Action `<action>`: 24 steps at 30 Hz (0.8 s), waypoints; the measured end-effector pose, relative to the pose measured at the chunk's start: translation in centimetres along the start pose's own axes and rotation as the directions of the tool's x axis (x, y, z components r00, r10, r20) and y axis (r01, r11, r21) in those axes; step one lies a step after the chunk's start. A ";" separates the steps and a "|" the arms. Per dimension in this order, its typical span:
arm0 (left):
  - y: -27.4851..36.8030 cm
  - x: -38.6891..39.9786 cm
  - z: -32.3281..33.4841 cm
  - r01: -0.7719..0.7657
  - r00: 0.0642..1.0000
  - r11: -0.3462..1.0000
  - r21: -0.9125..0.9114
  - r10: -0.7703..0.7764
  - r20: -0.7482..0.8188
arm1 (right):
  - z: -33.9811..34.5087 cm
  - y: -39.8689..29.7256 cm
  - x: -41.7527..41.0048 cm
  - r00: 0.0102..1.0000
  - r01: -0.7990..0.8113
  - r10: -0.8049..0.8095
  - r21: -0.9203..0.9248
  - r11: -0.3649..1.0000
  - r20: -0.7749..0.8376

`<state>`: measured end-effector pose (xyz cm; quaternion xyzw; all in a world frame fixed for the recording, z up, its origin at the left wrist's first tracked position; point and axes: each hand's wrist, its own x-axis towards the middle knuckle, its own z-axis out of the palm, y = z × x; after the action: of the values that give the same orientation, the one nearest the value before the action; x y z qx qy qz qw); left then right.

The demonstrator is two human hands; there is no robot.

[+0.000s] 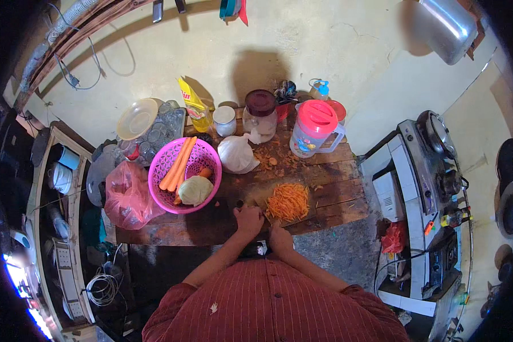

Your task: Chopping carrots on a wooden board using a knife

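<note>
A heap of shredded carrot lies on a cutting board near the front edge of a wooden table. My left hand is at the board's left side, fingers bent down; what is under them is too small to tell. Just right of it, my right hand is closed at the board's front edge, and whatever it may grip is hidden. To the left, a pink plastic basket holds several peeled carrots and a cabbage. Behind the board, orange peelings are scattered beside a white plastic bag.
A pitcher with a red lid, a dark-lidded jar, a white-lidded jar and a yellow oil pouch stand at the back. A pink plastic bag and a tray of glasses are at left. A stove stands at right.
</note>
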<state>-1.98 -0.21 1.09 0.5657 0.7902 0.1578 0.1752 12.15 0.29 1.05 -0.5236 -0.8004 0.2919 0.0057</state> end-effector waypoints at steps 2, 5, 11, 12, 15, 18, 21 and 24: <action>-0.4 0.0 0.3 -0.055 0.994 0.998 0.026 0.057 -0.090 | -0.6 -0.9 -0.3 1.000 0.001 -0.002 -0.031 1.000 -0.021; -0.8 1.1 -2.1 0.069 0.998 0.978 -0.195 -0.066 0.020 | -0.4 -0.5 0.0 1.000 -0.004 0.003 -0.033 0.999 -0.023; -4.5 1.0 -4.8 -0.157 0.978 0.914 -0.375 0.090 -0.189 | 0.8 1.2 0.3 0.991 -0.006 0.015 0.062 0.998 -0.136; -4.6 0.6 -4.7 -0.151 0.977 0.915 -0.373 0.082 -0.195 | 0.4 0.7 0.3 0.991 0.004 0.005 0.061 0.998 -0.132; -3.8 -0.6 -3.8 -0.184 0.981 0.970 -0.159 0.191 0.030 | -1.1 0.0 -0.1 0.997 -0.033 0.040 0.093 0.995 -0.067; -3.3 -1.1 -2.9 -0.294 0.956 0.953 -0.070 0.293 -0.030 | -1.6 0.4 -1.0 1.000 -0.015 0.016 0.084 0.996 -0.016; -4.0 -0.4 -1.4 -0.322 0.946 0.938 -0.129 0.315 -0.073 | -1.8 1.1 -1.3 0.997 -0.009 0.008 0.011 1.000 0.070; -4.0 0.1 -0.6 -0.314 0.949 0.941 -0.129 0.311 -0.044 | -1.8 1.4 -1.0 0.999 -0.024 0.026 0.065 0.998 -0.030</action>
<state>-5.65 -1.41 -0.15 0.6690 0.6799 0.2429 0.1767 14.37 0.67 2.12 -0.5373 -0.7838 0.3098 0.0315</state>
